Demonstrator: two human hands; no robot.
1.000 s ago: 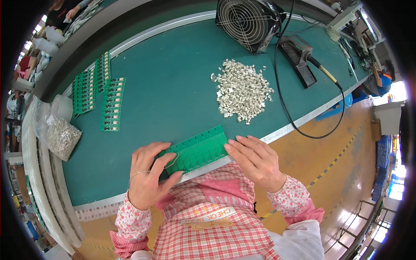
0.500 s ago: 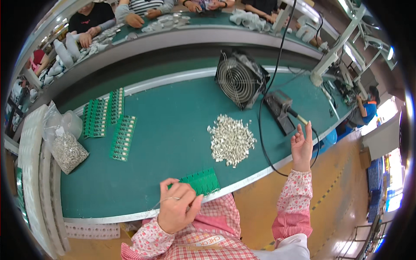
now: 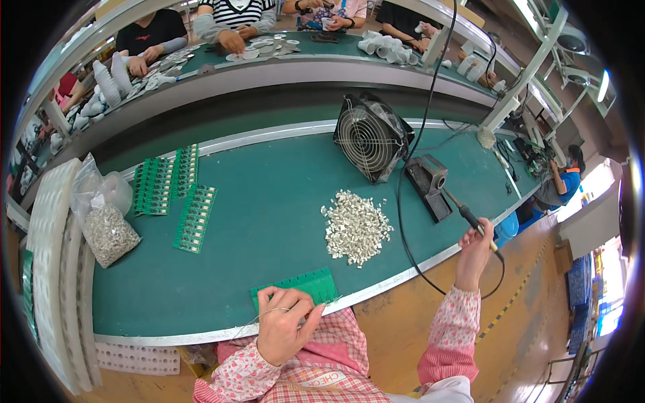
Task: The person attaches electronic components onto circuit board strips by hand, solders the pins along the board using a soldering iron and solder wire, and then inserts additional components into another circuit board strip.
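My left hand (image 3: 287, 328) is closed on a thin silvery wire (image 3: 244, 325), its fingers resting over a green circuit board (image 3: 317, 285) at the table's front edge. My right hand (image 3: 471, 258) grips a soldering iron (image 3: 468, 214) with a black and pale yellow handle; the iron's metal tip is outside its black holder (image 3: 435, 202), and its cable loops down beside the hand. A pile of small silver components (image 3: 356, 228) lies beyond the board. Several populated circuit-board strips (image 3: 195, 218) lie on the table at the left.
A black fan (image 3: 366, 138) stands at the back. A bag of parts (image 3: 107, 235) and stacked white trays (image 3: 50, 262) are at the left. Co-workers (image 3: 228, 20) work along the opposite bench; another person (image 3: 564, 181) is at the right.
My right hand has left the board, reached right and taken hold of the soldering iron, drawing it from the holder. My left hand stays at the board. The view has tilted up.
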